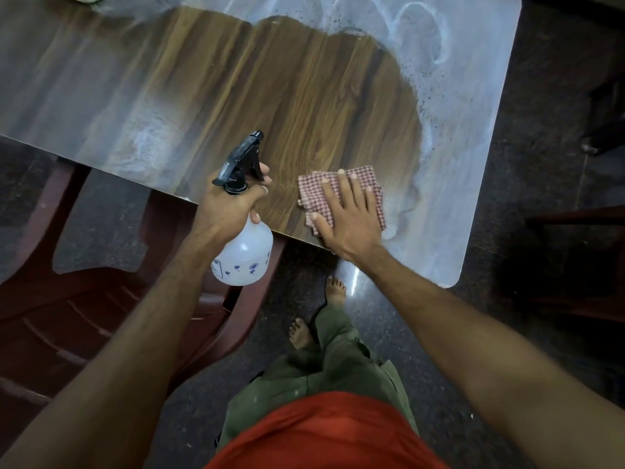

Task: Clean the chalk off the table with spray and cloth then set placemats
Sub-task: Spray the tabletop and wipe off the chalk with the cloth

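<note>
My right hand (348, 225) flat, fingers (341, 187) spread on the checked cloth (365, 184) near the surface (304, 96) edge, left hand (230, 204) fingers clenched around the spray bottle (245, 255) neck

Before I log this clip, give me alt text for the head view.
The right hand presses a folded red-checked cloth flat on a wood-grain table, wiped clean in the middle with chalk haze remaining at the right end. The left hand holds a white spray bottle at the table's near edge.
</note>
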`<action>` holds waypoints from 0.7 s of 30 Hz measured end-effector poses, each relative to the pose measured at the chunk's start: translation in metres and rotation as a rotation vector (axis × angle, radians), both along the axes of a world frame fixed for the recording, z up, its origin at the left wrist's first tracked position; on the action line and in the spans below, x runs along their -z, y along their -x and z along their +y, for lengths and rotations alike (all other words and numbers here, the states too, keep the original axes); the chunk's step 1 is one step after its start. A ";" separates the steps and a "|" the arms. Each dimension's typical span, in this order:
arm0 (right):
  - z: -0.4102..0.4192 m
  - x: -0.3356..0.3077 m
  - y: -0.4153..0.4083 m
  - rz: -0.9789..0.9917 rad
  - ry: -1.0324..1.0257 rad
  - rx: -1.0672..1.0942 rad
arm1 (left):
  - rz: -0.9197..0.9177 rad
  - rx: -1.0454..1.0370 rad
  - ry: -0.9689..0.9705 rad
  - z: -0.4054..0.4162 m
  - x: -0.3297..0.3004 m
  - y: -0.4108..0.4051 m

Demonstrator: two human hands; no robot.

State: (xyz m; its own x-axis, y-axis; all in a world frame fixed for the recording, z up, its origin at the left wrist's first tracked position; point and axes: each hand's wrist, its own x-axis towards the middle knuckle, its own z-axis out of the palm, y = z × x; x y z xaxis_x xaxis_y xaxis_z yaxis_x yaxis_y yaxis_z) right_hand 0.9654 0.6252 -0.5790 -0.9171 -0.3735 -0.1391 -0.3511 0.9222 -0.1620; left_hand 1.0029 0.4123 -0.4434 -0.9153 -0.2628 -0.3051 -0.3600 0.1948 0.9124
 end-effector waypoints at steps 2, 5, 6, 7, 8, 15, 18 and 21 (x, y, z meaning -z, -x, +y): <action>0.003 0.001 -0.015 0.004 0.018 -0.052 | 0.009 0.019 -0.003 0.005 -0.002 0.004; 0.032 0.003 -0.028 0.016 0.054 -0.123 | 0.013 0.039 -0.010 0.008 -0.004 0.008; 0.046 0.004 -0.030 0.023 0.046 -0.117 | 0.011 0.046 -0.011 0.008 -0.004 0.009; 0.059 0.005 -0.028 0.028 0.032 -0.085 | 0.010 0.053 -0.011 0.008 -0.004 0.009; 0.069 0.005 -0.025 0.030 0.020 -0.032 | 0.008 0.058 -0.007 0.008 -0.004 0.010; 0.058 0.002 -0.002 -0.013 0.042 0.259 | -0.003 0.129 0.004 0.025 -0.003 0.013; 0.052 0.004 -0.014 0.001 0.061 0.243 | -0.038 0.232 0.034 0.042 0.001 0.020; 0.052 0.003 -0.016 0.003 0.093 0.244 | -0.043 0.397 0.100 0.064 0.004 0.031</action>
State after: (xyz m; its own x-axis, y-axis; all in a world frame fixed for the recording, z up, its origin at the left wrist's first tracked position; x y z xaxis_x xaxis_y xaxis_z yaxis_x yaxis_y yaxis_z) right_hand 0.9818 0.6774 -0.5825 -0.9819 -0.1526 -0.1119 -0.1208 0.9607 -0.2498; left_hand 0.9722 0.4759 -0.4477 -0.9388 0.0774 -0.3356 -0.2761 0.4134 0.8677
